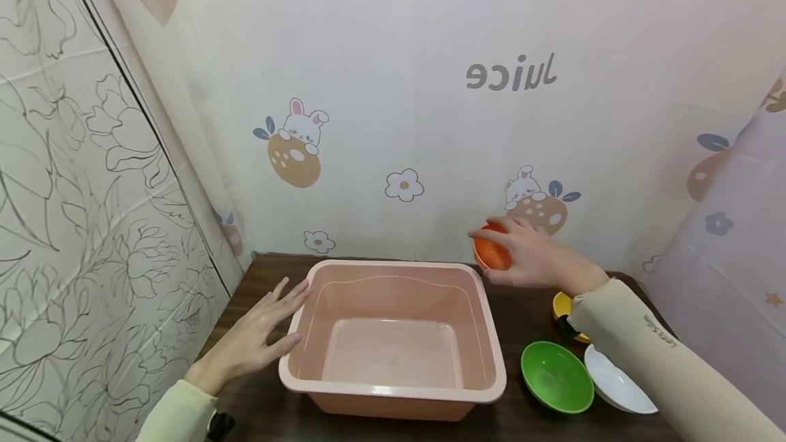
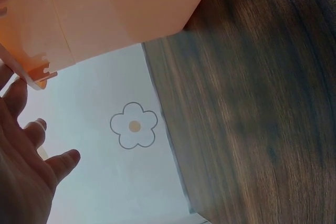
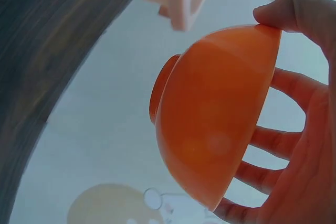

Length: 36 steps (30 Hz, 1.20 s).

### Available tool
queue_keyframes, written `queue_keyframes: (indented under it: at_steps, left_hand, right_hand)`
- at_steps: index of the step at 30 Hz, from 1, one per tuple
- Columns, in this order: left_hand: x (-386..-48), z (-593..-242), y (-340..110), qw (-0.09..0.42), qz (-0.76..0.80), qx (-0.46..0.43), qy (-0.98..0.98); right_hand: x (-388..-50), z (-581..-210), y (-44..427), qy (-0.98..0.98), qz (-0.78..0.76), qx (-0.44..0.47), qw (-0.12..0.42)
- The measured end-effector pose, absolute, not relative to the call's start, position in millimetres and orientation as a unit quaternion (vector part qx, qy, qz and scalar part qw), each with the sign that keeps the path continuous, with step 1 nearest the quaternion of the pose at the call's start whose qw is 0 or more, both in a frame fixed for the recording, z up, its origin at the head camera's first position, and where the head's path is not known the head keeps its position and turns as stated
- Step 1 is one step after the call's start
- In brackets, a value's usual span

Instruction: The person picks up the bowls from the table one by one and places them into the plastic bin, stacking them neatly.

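In the head view, my right hand (image 1: 533, 254) grips an orange bowl (image 1: 491, 248) by its rim, tilted on its side above the back right corner of a pink basin (image 1: 393, 391). The right wrist view shows the orange bowl (image 3: 215, 114) with the thumb and fingers of my right hand (image 3: 307, 103) on its rim. My left hand (image 1: 252, 333) rests at the basin's left rim, its fingers spread. In the left wrist view the fingertips of my left hand (image 2: 29, 150) meet the basin (image 2: 115, 14) at its rim.
Right of the basin are a green bowl (image 1: 557, 377), a white bowl (image 1: 620, 384) and a yellow bowl (image 1: 561, 304), partly hidden by my right sleeve. They stand on a dark wooden table (image 1: 260, 398), with a printed curtain (image 1: 393, 87) behind it.
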<state>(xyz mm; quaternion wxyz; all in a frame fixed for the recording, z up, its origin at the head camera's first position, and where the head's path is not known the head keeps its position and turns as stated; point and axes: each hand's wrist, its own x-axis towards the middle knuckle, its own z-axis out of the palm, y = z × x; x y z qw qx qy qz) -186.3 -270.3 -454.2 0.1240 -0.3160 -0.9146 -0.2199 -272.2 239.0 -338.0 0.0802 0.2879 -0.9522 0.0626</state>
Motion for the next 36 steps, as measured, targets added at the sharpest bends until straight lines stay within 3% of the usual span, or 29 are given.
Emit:
queue_keyframes:
  at_steps: [36]
  left_hand:
    - [-191, -449, -271, 0.123, -0.185, -0.322, -0.92]
  right_hand:
    - [-249, -344, 120, -0.907, 0.056, 0.416, 0.031]
